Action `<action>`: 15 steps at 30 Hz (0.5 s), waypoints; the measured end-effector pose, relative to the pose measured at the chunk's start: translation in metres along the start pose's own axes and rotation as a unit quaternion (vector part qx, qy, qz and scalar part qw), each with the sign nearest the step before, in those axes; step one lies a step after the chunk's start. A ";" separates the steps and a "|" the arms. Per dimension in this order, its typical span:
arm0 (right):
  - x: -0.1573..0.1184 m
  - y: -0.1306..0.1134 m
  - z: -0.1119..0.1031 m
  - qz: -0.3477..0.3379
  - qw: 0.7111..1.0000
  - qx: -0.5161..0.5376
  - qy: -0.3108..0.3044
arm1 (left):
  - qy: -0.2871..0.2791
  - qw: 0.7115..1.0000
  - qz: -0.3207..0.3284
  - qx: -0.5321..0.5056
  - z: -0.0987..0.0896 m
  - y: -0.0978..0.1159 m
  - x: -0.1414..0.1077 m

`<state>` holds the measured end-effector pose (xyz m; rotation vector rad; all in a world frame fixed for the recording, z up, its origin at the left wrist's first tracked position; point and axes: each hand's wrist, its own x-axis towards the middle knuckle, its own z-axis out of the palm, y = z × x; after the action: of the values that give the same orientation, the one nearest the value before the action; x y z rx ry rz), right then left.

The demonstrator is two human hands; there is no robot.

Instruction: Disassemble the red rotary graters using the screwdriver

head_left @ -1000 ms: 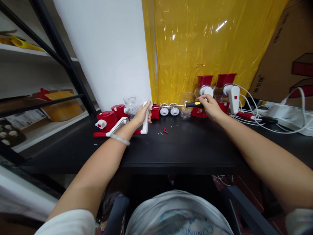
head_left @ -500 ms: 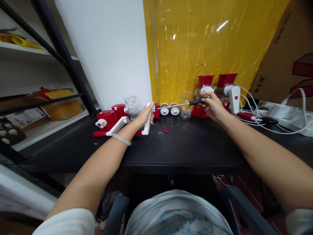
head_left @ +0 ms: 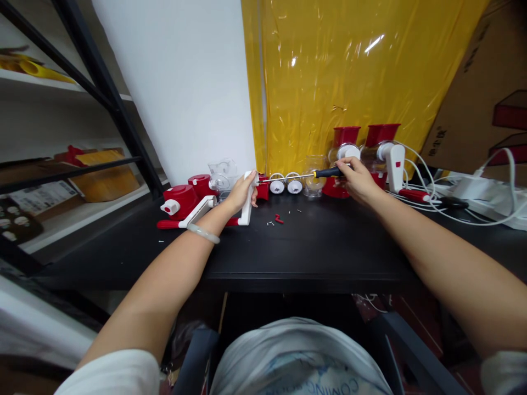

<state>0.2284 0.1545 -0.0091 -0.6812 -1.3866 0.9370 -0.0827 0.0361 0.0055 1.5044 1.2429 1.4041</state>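
My left hand is closed round the upper end of a white crank handle, whose red grip points left along the table. In my right hand is a screwdriver with a black and yellow handle, held nearly level. Its long shaft runs left, and the tip meets the crank's top end beside my left fingers; the exact contact is too small to see. Below the shaft lie a small red plastic piece and several tiny screws. Two round white parts stand behind.
Red housings and another white crank lie at left, near clear plastic parts. Assembled red-topped grinders stand at right, by white cables and a power strip. A black shelf frame borders the table's left.
The screwdriver and my right hand have shifted slightly left. My left hand and the crank have barely moved.
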 end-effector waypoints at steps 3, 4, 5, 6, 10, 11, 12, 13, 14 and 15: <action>-0.003 -0.006 0.002 0.026 0.999 0.048 0.003 | -0.005 1.000 -0.002 0.003 0.000 0.000 0.001; -0.004 -0.008 0.001 0.033 0.998 0.062 0.001 | -0.007 1.000 -0.004 0.005 0.001 -0.001 0.001; -0.004 -0.009 0.001 0.038 0.996 0.075 -0.004 | -0.009 1.000 -0.004 0.006 0.001 -0.001 0.001; -0.005 -0.010 0.000 0.041 0.995 0.087 -0.009 | -0.010 1.000 -0.005 0.007 0.001 -0.001 0.001; -0.004 -0.009 -0.002 0.037 0.993 0.114 -0.023 | -0.016 1.000 -0.001 0.005 0.003 -0.001 0.000; -0.003 -0.008 -0.003 0.029 0.993 0.112 -0.023 | -0.016 1.000 -0.001 0.005 0.003 0.000 0.000; -0.002 -0.007 -0.003 0.020 0.994 0.105 -0.022 | -0.016 1.000 0.000 0.006 0.003 0.000 -0.001; -0.001 -0.006 -0.003 0.010 0.995 0.096 -0.017 | -0.015 1.000 -0.001 0.006 0.003 0.001 -0.001; 0.001 -0.004 -0.003 -0.001 0.996 0.084 -0.012 | -0.013 1.000 -0.002 0.007 0.003 0.001 -0.002; 0.002 -0.003 -0.003 -0.013 0.998 0.068 -0.010 | -0.010 1.000 -0.004 0.007 0.003 0.001 -0.002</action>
<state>0.2318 0.1553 -0.0061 -0.5502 -1.3329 1.0102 -0.0797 0.0342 0.0059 1.5184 1.2468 1.3747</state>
